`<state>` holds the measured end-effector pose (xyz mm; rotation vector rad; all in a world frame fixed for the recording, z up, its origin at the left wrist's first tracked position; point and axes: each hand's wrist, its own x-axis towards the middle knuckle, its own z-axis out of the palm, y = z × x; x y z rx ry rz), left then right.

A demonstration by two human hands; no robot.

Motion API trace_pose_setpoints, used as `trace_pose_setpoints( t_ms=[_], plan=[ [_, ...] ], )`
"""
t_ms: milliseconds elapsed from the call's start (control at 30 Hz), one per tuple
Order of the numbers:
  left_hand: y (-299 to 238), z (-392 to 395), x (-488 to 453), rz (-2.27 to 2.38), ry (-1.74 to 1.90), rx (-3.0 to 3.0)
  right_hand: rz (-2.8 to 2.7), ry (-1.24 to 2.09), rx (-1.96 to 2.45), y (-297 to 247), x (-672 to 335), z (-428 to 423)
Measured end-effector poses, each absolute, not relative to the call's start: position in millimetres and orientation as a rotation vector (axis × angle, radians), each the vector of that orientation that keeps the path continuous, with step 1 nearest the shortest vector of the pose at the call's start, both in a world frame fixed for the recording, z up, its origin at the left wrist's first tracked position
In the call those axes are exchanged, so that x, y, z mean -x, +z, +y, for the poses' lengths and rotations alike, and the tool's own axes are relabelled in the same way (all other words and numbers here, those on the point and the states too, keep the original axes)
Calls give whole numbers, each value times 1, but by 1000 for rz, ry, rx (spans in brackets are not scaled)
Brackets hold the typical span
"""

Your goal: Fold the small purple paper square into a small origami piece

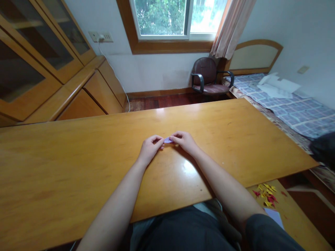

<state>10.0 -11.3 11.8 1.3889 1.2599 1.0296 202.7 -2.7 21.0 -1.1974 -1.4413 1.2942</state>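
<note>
A small piece of folded purple paper is held just above the wooden table, near its middle. My left hand pinches the paper's left end between thumb and fingers. From the other side, my right hand grips the right end, its thumb lying over the paper. The fingertips cover part of the paper, so its full folded shape cannot be made out.
Several small yellow and red folded paper pieces lie on a lower wooden surface at the right, beside a stack of purple paper. Beyond the table stand a brown armchair, a bed and a glass-fronted cabinet.
</note>
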Motion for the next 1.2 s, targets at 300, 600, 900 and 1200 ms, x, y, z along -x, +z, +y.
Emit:
trace_pose_setpoints(
  t_ms=[300,600,900,1200],
  plan=[
    [14,-11,-10,1274,1068,-1342,-1375,1349,1240,27,-203,-4],
    [15,-12,-10,1229,1096,-1274,-1343,1358,1199,24,-204,-4],
    [15,-11,-12,1167,1194,-1273,-1238,1415,1165,19,-203,-2],
    [11,-11,-13,1081,1080,-1344,-1153,1483,1097,19,-195,-7]
  ],
)
